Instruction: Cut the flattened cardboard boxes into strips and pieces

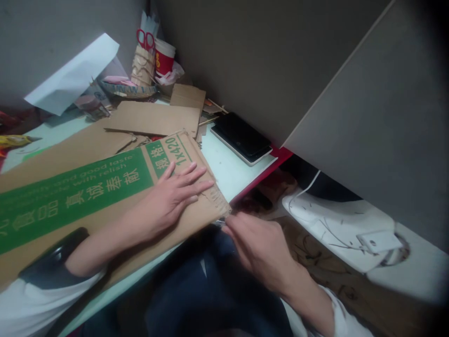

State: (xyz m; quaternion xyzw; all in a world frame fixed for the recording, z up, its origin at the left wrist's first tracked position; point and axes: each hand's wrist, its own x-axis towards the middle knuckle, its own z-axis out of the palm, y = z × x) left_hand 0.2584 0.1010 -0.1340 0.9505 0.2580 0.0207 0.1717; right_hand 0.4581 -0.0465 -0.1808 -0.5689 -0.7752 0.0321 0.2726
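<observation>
A large sheet of brown cardboard with a green printed band lies across the table. My left hand rests flat on it with fingers spread, close to its right end. At the cardboard's near right corner, my right hand is closed in a pinch. A small shiny bit shows by its fingertips, but the fingers hide most of it, so I cannot tell what it is. The cardboard's right edge looks rough and torn.
Behind lie smaller cardboard pieces, a dark phone-like slab, red scissors in a holder, a red paper cup and white paper. Grey partitions stand behind and right. A white surface with cables sits lower right.
</observation>
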